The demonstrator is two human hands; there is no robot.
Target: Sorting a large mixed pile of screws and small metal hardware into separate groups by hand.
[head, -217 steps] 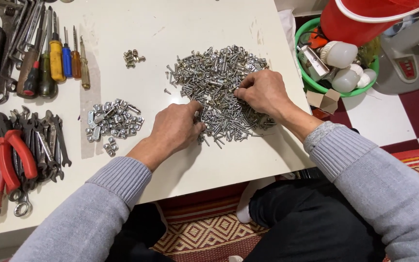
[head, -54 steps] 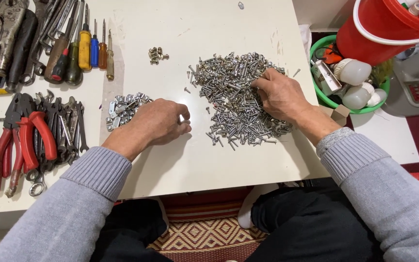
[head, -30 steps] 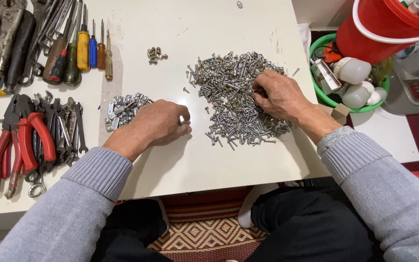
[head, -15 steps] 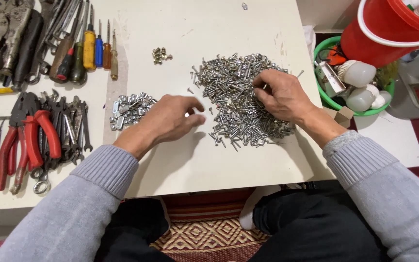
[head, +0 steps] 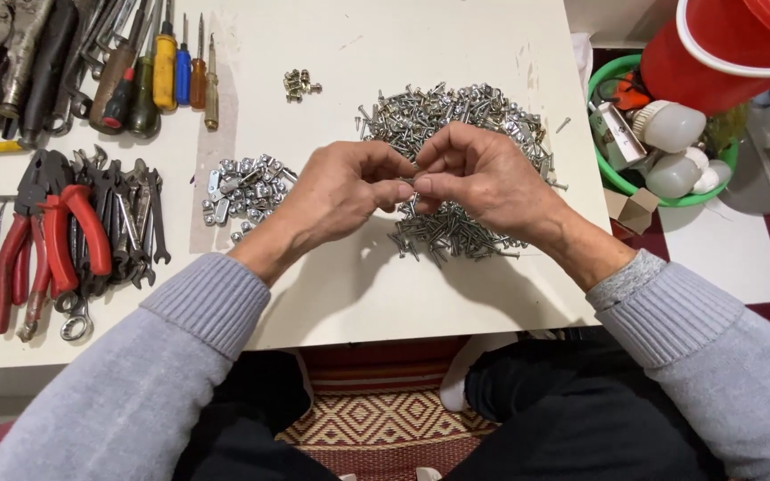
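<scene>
My left hand (head: 345, 191) and my right hand (head: 483, 178) meet above the white table (head: 385, 294), fingertips pinched together on one small silver screw (head: 409, 182). Just under and behind them lies a big heap of silver screws (head: 452, 120). To the left of my left hand sits a smaller pile of silver nuts (head: 242, 189). A tiny cluster of dark little fasteners (head: 300, 83) lies further back.
Red-handled pliers and wrenches (head: 55, 232) lie at the table's left edge, screwdrivers (head: 167, 67) at the back left. Off the table's right side stand a green basin with white bottles (head: 670, 151) and a red bucket (head: 733, 49). A patterned mat (head: 376, 423) lies under my knees.
Both hands have lifted off the table and come together over the screw heap. My left hand moved right from the nut pile; a screw is now pinched between the fingertips.
</scene>
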